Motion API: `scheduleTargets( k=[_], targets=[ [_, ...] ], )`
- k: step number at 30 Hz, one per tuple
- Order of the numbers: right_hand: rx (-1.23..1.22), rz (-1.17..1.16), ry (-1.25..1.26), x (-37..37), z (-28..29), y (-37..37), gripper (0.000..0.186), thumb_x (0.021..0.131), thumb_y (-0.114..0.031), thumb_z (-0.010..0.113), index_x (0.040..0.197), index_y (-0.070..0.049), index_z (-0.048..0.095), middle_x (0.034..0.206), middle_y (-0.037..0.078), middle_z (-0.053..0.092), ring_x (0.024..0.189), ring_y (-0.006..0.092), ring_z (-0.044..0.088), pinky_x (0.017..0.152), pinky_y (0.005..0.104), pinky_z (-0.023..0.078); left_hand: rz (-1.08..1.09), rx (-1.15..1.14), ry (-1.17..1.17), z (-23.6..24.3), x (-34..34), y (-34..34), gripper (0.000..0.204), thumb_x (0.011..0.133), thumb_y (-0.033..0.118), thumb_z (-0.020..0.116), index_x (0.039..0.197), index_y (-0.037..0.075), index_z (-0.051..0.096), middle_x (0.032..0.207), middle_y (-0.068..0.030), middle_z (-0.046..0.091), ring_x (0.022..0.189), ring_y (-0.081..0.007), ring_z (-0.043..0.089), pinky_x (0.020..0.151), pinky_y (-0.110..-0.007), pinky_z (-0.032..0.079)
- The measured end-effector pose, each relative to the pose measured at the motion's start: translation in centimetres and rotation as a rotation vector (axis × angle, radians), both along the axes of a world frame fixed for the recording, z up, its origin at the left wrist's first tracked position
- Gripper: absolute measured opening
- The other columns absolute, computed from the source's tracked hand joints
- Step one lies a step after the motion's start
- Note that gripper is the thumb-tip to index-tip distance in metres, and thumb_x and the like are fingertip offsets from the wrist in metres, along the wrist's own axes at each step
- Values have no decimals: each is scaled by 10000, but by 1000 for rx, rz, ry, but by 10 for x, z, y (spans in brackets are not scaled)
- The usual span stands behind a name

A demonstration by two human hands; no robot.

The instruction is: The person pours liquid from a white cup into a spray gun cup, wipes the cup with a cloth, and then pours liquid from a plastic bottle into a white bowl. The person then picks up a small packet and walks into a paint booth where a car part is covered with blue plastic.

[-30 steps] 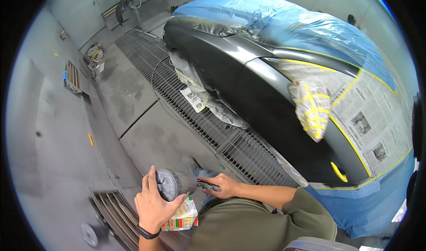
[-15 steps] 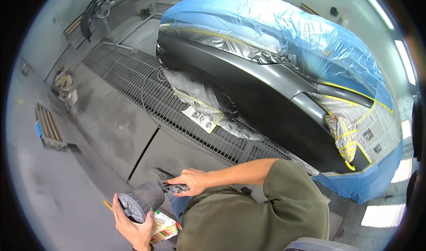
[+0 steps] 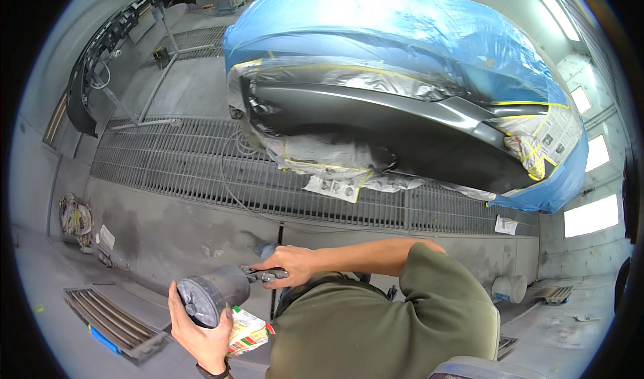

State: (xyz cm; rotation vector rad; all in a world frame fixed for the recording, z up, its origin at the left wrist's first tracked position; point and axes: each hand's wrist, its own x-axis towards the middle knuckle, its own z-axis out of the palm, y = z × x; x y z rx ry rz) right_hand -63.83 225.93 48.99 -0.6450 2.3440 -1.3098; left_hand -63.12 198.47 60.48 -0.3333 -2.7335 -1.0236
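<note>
A spray gun (image 3: 261, 276) with a large dark grey paint cup (image 3: 231, 286) lies tilted between my hands, low and left of the middle. My right hand (image 3: 293, 263) is closed round the gun's handle. Spread round the rim of the cup's round lid (image 3: 196, 305), my left hand (image 3: 206, 344) grips it, thumb on the near side. Just beside that thumb is a white, green and red printed paper or packet (image 3: 247, 331); whether the left hand touches it, I cannot tell.
Beyond a floor grate (image 3: 168, 154) stands a car under blue plastic film (image 3: 376, 17), its dark grey side panel (image 3: 322, 111) bare. Newspaper and yellow tape edge it. A bumper (image 3: 87, 77) hangs on a stand at far left. A hose (image 3: 231, 191) crosses the grate.
The view has swung, so the car now sits higher and more level, and more of the bumper stand shows. Both hands keep their hold on the spray gun and its cup.
</note>
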Motion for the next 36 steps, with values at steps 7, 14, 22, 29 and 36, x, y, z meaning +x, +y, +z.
scheduleTargets(
  k=[7,14,22,29,36],
  targets=[
    [-28,126,26,-213,-30,-167,590,944,-454,638,1403,-85,606,779,202,691,754,433,659,699,513,513,180,-56,-72,-22,-177,-162,960,578,159,835,1447,-50,485,1381,-283,582,1292,-462,555,1116,-486,416],
    [-42,247,19,-415,-12,-353,540,940,-455,682,1333,-94,596,887,186,737,823,437,687,714,516,524,519,-67,-88,-4,-311,-319,911,634,103,810,1472,-39,483,1425,-276,572,1336,-430,538,1154,-458,389],
    [70,335,-9,-633,-35,-551,463,906,-434,734,1197,-74,725,1002,186,764,892,369,737,786,437,574,625,204,25,-46,-501,-507,989,519,71,870,1434,-48,514,1365,-278,601,1262,-416,601,1098,-440,463],
    [-85,116,-295,-813,-4,-721,387,958,-256,727,1226,22,703,882,92,752,779,119,660,721,303,546,692,291,-108,-30,-658,-693,875,698,268,881,1435,-9,497,1344,-209,607,1128,-405,657,915,-451,550],
    [-282,130,-332,-1057,-17,-918,383,991,-276,716,1155,70,701,714,22,635,629,79,556,546,260,460,875,81,27,-94,-764,-820,535,874,225,744,1339,-2,610,1307,-180,656,949,-318,688,853,-394,536]
  ],
)
